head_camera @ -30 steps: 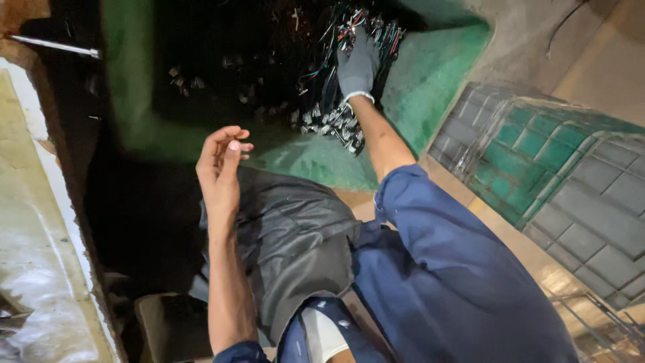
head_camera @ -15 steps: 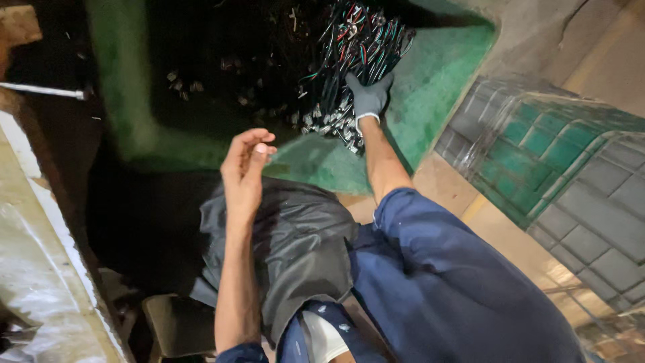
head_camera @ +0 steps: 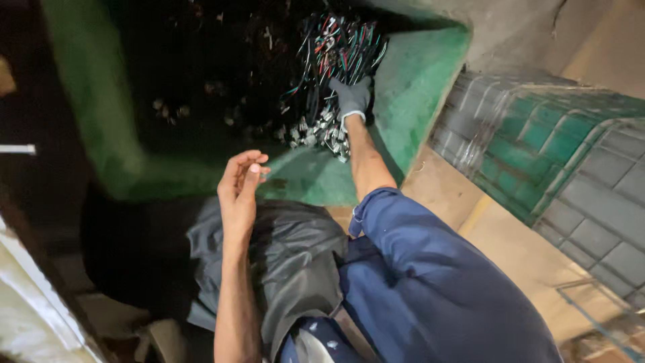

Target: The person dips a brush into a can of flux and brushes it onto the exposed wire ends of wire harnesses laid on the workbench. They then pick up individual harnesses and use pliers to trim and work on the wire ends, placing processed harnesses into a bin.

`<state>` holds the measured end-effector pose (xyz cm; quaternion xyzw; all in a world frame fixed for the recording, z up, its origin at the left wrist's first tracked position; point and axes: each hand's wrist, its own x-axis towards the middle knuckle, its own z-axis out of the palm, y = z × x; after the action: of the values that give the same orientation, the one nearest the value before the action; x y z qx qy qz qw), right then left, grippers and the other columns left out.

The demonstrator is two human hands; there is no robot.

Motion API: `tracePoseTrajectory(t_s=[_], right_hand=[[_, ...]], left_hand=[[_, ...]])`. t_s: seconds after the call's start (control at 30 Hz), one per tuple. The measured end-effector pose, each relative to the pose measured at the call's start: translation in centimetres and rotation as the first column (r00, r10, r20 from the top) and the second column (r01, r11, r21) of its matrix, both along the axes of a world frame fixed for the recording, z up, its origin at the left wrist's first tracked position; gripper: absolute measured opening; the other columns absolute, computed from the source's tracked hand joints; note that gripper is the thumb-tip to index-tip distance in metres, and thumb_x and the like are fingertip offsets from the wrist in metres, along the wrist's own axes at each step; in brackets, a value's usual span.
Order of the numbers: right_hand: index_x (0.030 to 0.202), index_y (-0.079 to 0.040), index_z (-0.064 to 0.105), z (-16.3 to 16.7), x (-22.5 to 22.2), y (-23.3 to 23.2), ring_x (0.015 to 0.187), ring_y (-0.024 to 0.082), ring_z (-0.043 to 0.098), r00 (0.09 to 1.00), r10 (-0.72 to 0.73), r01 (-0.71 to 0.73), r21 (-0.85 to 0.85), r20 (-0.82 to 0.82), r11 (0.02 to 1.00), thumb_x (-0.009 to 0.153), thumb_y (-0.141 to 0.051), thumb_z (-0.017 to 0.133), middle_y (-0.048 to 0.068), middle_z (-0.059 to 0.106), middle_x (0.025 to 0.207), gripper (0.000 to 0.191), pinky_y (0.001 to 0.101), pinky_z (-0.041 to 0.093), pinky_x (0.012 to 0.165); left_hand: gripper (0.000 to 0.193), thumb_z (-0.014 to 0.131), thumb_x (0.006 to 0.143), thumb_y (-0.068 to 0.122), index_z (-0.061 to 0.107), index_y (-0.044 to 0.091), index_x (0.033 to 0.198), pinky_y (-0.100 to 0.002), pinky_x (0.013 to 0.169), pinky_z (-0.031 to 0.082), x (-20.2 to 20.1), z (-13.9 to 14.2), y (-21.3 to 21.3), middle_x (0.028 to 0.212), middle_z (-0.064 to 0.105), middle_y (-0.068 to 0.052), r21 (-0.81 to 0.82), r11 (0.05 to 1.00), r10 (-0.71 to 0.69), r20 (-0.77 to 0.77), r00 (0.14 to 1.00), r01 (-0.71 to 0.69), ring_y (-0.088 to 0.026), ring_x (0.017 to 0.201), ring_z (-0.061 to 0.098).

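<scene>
Gloved right hand (head_camera: pixel 352 97) closes on the wire bundle (head_camera: pixel 332 74) inside the green tub (head_camera: pixel 416 101). Bare left hand (head_camera: pixel 242 185), half-curled and empty, hovers near the tub's rim. Advise gripping wires firmly, clear of connectors.

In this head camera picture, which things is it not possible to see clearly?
1. Right hand: the grey glove and the wire bundle hide what its fingers grip.
2. Left hand: anything pinched is too small to tell.
3. Green tub: the inside is too dark, and the top edge cuts it off.
</scene>
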<state>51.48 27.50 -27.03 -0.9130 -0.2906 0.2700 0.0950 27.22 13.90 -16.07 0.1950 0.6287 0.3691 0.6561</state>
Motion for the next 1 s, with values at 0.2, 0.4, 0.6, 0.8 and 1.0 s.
tracePoseTrajectory(t_s=[0.2, 0.4, 0.6, 0.8, 1.0], right_hand=[[0.132, 0.004, 0.063, 0.7, 1.0, -0.4, 0.103, 0.027, 0.068, 0.451, -0.211, 0.454, 0.019, -0.867, 0.891, 0.077, -0.011, 0.087, 0.013, 0.071, 0.116, 0.062, 0.0379, 0.055, 0.092], [0.136, 0.000, 0.058, -1.5, 0.0, -0.4, 0.117, 0.029, 0.065, 0.871, 0.094, 0.008, 0.206, -0.483, 0.979, 0.070, -0.030, 0.092, 0.014, 0.070, 0.128, 0.080, 0.0363, 0.049, 0.104], [0.144, 0.005, 0.048, -2.0, -0.9, 0.0, 0.136, 0.042, 0.047, 0.961, 0.262, -0.264, -0.009, -0.093, 0.964, 0.068, -0.049, 0.096, 0.029, 0.052, 0.145, 0.106, 0.0424, 0.037, 0.114], [0.144, 0.002, 0.045, 0.6, -3.5, 1.1, 0.125, 0.033, 0.055, 0.838, 0.045, 0.104, 0.240, -0.544, 0.965, 0.072, -0.026, 0.093, 0.019, 0.058, 0.140, 0.091, 0.0405, 0.044, 0.107], [0.130, -0.004, 0.068, 3.3, -4.2, 2.6, 0.105, 0.026, 0.068, 0.350, -0.289, 0.460, -0.105, -0.891, 0.882, 0.088, -0.016, 0.078, 0.009, 0.072, 0.120, 0.044, 0.0408, 0.053, 0.097]], left_hand=[[0.027, 0.060, 0.104, 0.019, 0.062, 0.003, 0.126, -0.025, 0.083, 0.053, -0.4, -2.0, 4.1, 0.116, 0.072, -0.005, 0.028, 0.999, -0.034, -0.050, 0.998, 0.036, -0.009, 0.099, 0.066], [0.043, 0.077, 0.093, 0.020, 0.060, 0.003, 0.129, -0.049, 0.098, 0.047, -2.2, -7.8, 11.7, 0.123, 0.064, -0.022, 0.120, 0.910, -0.162, -0.778, 0.607, 0.397, -0.040, 0.116, 0.058], [0.083, 0.085, 0.082, 0.037, 0.046, -0.008, 0.140, -0.054, 0.107, 0.037, -6.9, -10.8, 17.4, 0.138, 0.049, -0.034, -0.220, 0.900, -0.373, -0.837, 0.401, 0.377, -0.050, 0.127, 0.045], [0.094, 0.084, 0.076, 0.045, 0.049, -0.009, 0.145, -0.051, 0.110, 0.041, -8.9, -11.7, 19.3, 0.140, 0.054, -0.034, -0.107, 0.949, -0.298, -0.601, 0.741, 0.295, -0.047, 0.131, 0.050], [0.095, 0.083, 0.071, 0.061, 0.058, 0.005, 0.143, -0.041, 0.115, 0.043, -4.9, -12.1, 19.9, 0.145, 0.062, -0.017, -0.133, 0.890, -0.456, -0.295, 0.840, 0.436, -0.030, 0.135, 0.057]])
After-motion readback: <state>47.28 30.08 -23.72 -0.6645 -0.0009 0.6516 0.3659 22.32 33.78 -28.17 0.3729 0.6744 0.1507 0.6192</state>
